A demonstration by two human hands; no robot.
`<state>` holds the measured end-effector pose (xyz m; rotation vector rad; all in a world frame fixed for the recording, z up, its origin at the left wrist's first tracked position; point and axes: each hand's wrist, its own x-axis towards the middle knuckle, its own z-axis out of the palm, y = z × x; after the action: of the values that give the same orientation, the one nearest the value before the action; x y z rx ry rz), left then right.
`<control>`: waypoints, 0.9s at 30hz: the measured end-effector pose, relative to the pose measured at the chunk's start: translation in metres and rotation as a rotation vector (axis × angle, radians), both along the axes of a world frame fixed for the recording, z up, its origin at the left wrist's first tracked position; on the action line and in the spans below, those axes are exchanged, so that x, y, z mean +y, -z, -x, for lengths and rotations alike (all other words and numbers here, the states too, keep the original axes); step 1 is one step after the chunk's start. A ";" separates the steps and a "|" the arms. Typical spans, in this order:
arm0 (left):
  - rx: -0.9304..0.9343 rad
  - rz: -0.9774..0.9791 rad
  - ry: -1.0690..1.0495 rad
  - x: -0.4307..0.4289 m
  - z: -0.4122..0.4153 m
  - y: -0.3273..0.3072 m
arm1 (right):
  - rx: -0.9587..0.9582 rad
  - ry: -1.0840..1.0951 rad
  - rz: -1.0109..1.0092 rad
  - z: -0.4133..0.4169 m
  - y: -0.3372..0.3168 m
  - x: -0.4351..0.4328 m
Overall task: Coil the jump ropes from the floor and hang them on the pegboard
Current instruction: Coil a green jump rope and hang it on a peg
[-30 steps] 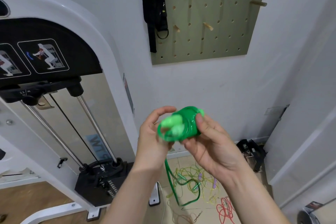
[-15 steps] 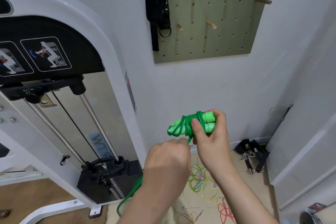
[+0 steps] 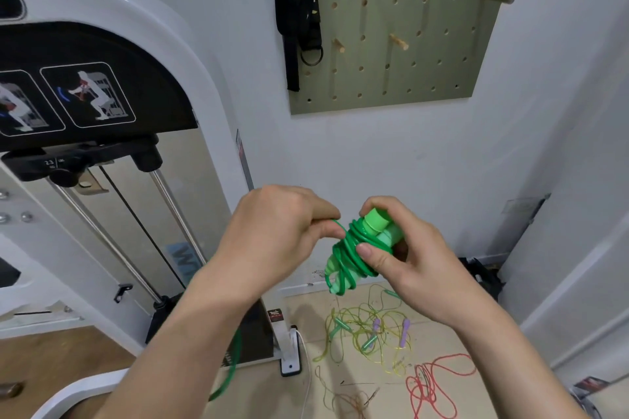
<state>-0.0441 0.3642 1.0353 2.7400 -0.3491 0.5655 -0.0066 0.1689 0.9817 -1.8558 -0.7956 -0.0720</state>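
Note:
My right hand grips the two light green handles of a green jump rope, with several turns of cord wound round them. My left hand pinches the cord just left of the bundle, and the loose end hangs down behind my left forearm. On the wall above hangs the olive pegboard with wooden pegs. On the floor below lie a yellow-green rope tangle, a red rope and a brown rope.
A black strap hangs at the pegboard's left edge. A white cable machine fills the left side, its base on the floor. Black gear lies by the wall at right, next to a white door frame.
My left hand rose from below the bundle to its left, carrying the cord round the handles. The bundle tilted so its handle caps point up, and more turns lie on it.

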 end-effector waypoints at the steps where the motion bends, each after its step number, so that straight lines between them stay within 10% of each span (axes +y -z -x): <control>1: 0.058 0.185 0.020 0.000 -0.003 0.000 | 0.040 -0.051 -0.029 0.001 -0.006 -0.001; 8: 0.197 1.153 0.155 -0.030 -0.005 0.023 | 0.550 -0.248 -0.605 0.008 -0.019 -0.004; 13: 0.048 0.919 0.068 -0.054 0.005 0.044 | 0.794 -0.235 -0.978 0.012 -0.012 0.010; 21: 0.216 1.053 0.230 -0.059 0.024 0.027 | 0.757 -0.112 -0.977 0.017 -0.002 0.015; 27: 0.340 0.849 0.241 -0.033 0.022 0.034 | 0.675 -0.065 -0.450 0.013 -0.012 -0.009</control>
<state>-0.0666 0.3317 1.0018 1.8873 -0.2639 0.1185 -0.0196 0.1595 0.9933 -1.2963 -0.3244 0.3720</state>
